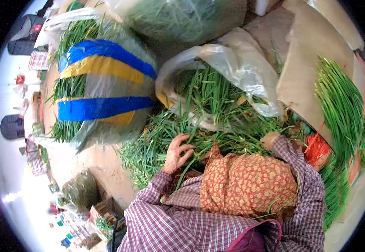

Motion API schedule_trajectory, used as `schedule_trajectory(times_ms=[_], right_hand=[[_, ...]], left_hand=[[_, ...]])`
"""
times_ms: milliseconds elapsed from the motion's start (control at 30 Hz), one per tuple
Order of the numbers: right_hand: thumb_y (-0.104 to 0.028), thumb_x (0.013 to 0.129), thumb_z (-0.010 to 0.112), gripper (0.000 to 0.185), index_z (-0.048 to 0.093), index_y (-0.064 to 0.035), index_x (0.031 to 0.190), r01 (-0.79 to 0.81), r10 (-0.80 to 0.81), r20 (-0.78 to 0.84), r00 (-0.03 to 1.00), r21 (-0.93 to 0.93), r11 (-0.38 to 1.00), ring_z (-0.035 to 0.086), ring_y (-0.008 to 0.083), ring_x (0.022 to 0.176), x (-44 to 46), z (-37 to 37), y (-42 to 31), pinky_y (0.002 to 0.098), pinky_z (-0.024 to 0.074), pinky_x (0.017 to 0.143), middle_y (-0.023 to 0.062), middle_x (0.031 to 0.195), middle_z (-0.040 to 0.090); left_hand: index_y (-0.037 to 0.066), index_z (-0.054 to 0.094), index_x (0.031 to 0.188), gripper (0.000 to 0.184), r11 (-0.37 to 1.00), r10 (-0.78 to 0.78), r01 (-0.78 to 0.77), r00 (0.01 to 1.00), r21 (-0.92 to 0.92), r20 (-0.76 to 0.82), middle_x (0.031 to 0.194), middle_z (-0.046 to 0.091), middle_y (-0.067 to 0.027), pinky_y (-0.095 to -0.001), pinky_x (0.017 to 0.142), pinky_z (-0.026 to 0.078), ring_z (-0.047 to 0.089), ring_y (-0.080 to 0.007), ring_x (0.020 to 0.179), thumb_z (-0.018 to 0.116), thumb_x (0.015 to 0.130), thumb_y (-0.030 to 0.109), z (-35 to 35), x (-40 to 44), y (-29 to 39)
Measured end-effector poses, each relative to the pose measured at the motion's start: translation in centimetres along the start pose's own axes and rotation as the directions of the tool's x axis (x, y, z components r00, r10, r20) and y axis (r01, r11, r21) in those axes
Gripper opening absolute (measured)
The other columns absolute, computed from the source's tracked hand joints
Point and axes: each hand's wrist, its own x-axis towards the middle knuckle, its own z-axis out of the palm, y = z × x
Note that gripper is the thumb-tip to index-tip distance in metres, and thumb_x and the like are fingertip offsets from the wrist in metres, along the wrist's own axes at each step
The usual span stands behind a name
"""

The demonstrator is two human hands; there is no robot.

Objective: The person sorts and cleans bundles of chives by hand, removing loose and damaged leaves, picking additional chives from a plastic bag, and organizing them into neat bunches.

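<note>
Loose green leafy stalks, which look like garlic chives [142, 157], lie heaped before my lap. My left hand [177, 154] is over the near left part of the heap, fingers spread, with nothing gripped in it. At the right side of the heap my right hand [269, 140] is closed, with chive stems at its fingers; the fingertips are partly hidden. Just beyond the heap, a clear plastic bag [249, 61] gapes and holds more long green leaves. A red floral apron [249, 182] covers my lap.
To the left stands a large chive bundle in plastic with blue and yellow bands [107, 108]. Another filled clear bag [186, 19] is at the back. On the right, a neat chive bundle [337, 105] rests on cardboard [302, 80], near red string [316, 149].
</note>
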Motion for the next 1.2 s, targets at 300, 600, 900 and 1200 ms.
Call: schedule_trajectory(times_ms=[300,600,900,1200], right_hand=[[-0.021,0.088,0.056,0.020,0.066,-0.0106,0.101,0.324,-0.016,-0.699,0.715,0.311,0.894,0.062,0.0290,0.088,-7.9,-10.0,-2.0,0.0412,0.0498,0.079,0.0134,0.094,0.064],[-0.023,0.087,0.055,0.023,0.065,-0.0043,0.095,0.590,-0.100,-0.780,0.618,0.377,0.714,0.063,0.0312,0.082,-7.7,-12.3,-5.0,0.0412,0.0493,0.075,0.0140,0.087,0.067],[-0.023,0.085,0.056,0.022,0.066,-0.0065,0.096,0.532,-0.094,-0.752,0.653,0.367,0.763,0.063,0.0318,0.084,-7.2,-10.0,-4.3,0.0414,0.0496,0.077,0.0147,0.090,0.067],[-0.023,0.090,0.051,0.026,0.064,0.0001,0.091,0.871,-0.129,-0.907,0.401,0.333,0.361,0.062,0.0190,0.065,-11.8,-16.3,-8.4,0.0321,0.0480,0.062,0.0133,0.073,0.064]], left_hand=[[-0.003,0.063,0.098,0.032,0.543,-0.759,0.649,0.651,-0.533,0.020,0.079,0.063,-0.0053,-0.0212,0.050,0.045,0.054,-0.0080,0.060,0.060,0.089,0.028,-3.5,-0.4,0.3],[-0.001,0.057,0.092,0.036,0.900,-0.312,0.384,0.898,0.209,-0.310,0.091,0.058,-0.0165,-0.0413,0.066,0.049,0.059,-0.0330,0.075,0.069,0.078,0.030,0.8,4.8,-1.0],[0.004,0.064,0.098,0.027,0.499,-0.766,0.599,0.643,-0.626,0.005,0.085,0.067,-0.0083,-0.0327,0.064,0.046,0.060,-0.0174,0.079,0.070,0.079,0.022,-2.7,1.1,-5.4],[0.004,0.056,0.099,0.018,0.320,-0.529,0.210,0.849,-0.924,0.010,0.087,0.065,-0.0092,-0.0326,0.080,0.047,0.062,-0.0200,0.086,0.056,0.091,0.020,-7.6,2.9,6.6]])
